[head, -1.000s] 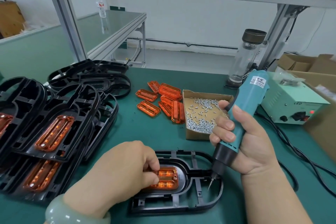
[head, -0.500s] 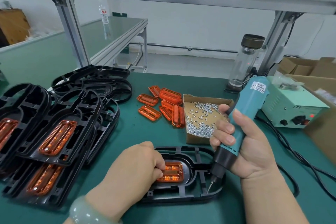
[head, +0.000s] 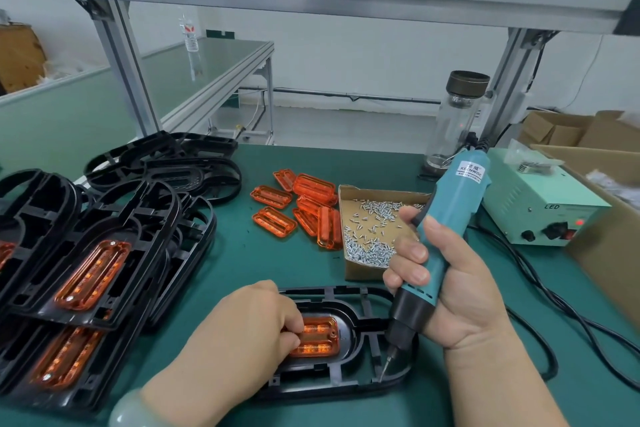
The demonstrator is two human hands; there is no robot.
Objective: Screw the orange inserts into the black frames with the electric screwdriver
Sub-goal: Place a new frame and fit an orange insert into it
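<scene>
While the frame (head: 356, 383) lies flat on the green mat (head: 277, 263) at 6 o'clock of the view, an insert (head: 320, 336) is seated in its middle recess. The insert's 9 o'clock end is covered and held down by the left hand (head: 242, 333), whose fingers are curled and pressed together; a pale bracelet (head: 126, 409) is worn at that wrist. The screwdriver (head: 450, 218) is gripped by the right hand (head: 446, 291), all fingers wrapped round its teal body, at 3 o'clock from the insert. It is tilted, its bit (head: 385, 367) pointed down at the frame's 4 o'clock end; whether contact is made cannot be told. Loose inserts (head: 301, 204) are scattered at 12 o'clock of the frame, a box (head: 349, 263) of screws is set at 1 o'clock, and a stack (head: 86, 270) of fitted frames is seen at 9 o'clock.
</scene>
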